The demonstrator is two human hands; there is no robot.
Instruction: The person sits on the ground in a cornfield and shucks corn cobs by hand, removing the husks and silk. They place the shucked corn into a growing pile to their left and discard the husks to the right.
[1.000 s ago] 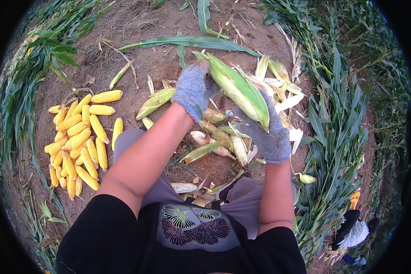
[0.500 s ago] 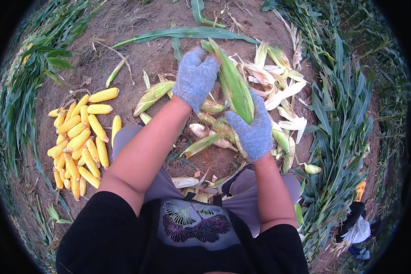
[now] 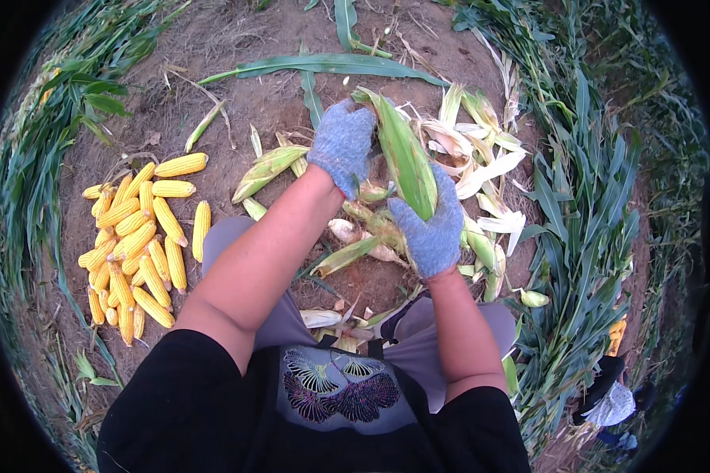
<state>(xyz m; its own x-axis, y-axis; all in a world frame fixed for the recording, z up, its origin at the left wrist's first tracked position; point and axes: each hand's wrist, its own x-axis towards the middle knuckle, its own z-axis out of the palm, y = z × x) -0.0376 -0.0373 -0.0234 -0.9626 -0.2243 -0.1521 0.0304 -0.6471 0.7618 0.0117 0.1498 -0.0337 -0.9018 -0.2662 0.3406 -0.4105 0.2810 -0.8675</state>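
Observation:
I hold one ear of corn [image 3: 406, 158], still wrapped in green husk, tilted in front of me over the soil. My right hand [image 3: 434, 229], in a grey knit glove, is closed round its lower end. At the upper end my left hand [image 3: 341, 146], gloved alike, is closed against the husk's tip; its fingertips are partly hidden. Below the ear lie several stripped husks [image 3: 351, 254] with silk. Farther right is a heap of pale, peeled husks [image 3: 481, 169]. A green-husked ear [image 3: 268, 171] rests left of my left hand.
To the left lies a pile of bare yellow cobs [image 3: 134, 244], with a single cob [image 3: 201, 230] beside my knee. Cut green stalks [image 3: 584, 197] line the right, more stalks [image 3: 39, 189] the left. A long leaf [image 3: 339, 65] crosses the far soil. Another person [image 3: 611, 402] is at the lower right.
Both hands and the ear have shifted slightly; my left hand sits a little lower in the picture. The ear stays wrapped in its husk.

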